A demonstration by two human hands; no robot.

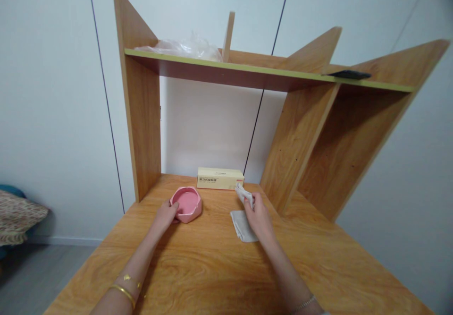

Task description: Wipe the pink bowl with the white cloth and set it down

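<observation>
A pink angular dish, like an ashtray [189, 204], is gripped at its left rim by my left hand [167, 213], the thumb over the edge. It appears slightly tilted; whether its base touches the desk I cannot tell. My right hand [259, 216] pinches a crumpled light grey cloth [243, 193] between thumb and fingers, raised a little above the desk. Beneath that hand a folded grey cloth [241, 225] lies flat on the wood, partly covered by my wrist.
A cream cling-film box [220, 179] stands against the wall at the back of the wooden desk [208, 268]. Upright shelf panels [145, 131] rise on both sides. Overhead, the shelf [247, 72] carries a clear plastic bag [187, 48] and a flat black object [349, 74].
</observation>
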